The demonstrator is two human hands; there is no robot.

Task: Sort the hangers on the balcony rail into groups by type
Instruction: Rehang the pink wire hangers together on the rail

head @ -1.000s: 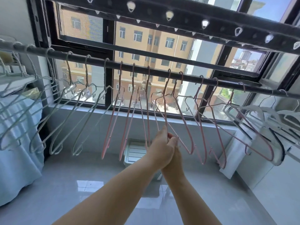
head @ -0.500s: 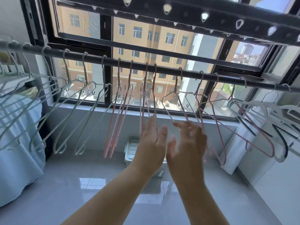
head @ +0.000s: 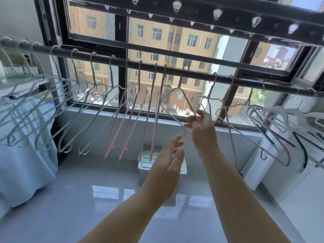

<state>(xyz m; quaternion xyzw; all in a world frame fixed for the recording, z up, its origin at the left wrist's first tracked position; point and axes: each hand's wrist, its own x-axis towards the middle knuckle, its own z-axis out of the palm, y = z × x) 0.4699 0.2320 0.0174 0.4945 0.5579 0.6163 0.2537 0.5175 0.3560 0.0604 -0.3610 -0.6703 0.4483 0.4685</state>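
A: What hangs at the far left?

B: A pale blue cloth [head: 22, 137] drapes down the left edge. Above it, a dark balcony rail [head: 175, 69] runs across the window, sloping down toward the right. On its left part hangs a group of pale grey-green wire hangers [head: 73, 120], their hooks over the rail and their bodies swung out to the left.

A: And next along?

B: Four pink wire hangers [head: 133, 116] hang close together near the middle of the rail, seen almost edge-on.

A: Are there any containers?

B: One. A pale lidded plastic box [head: 145, 162] sits on the glossy tiled floor [head: 70, 199] beneath the pink group, partly behind the left arm. The lid hides whatever is inside.

A: Where are the hands?

B: The left hand [head: 170, 155] is raised with its palm turned inward and its fingers straight and loosely together, holding nothing. Just to its right and higher, the right hand [head: 201, 127] pinches the lower bar of a single wire hanger [head: 180, 102] between thumb and fingers. That hanger's hook is over the rail, apart from the pink group.

A: What is beyond the right hand?

B: Two more pink hangers [head: 233, 120] hang crossed and tangled on the rail. At the far right is a cluster of thicker white plastic hangers [head: 280, 116] with dark trim.
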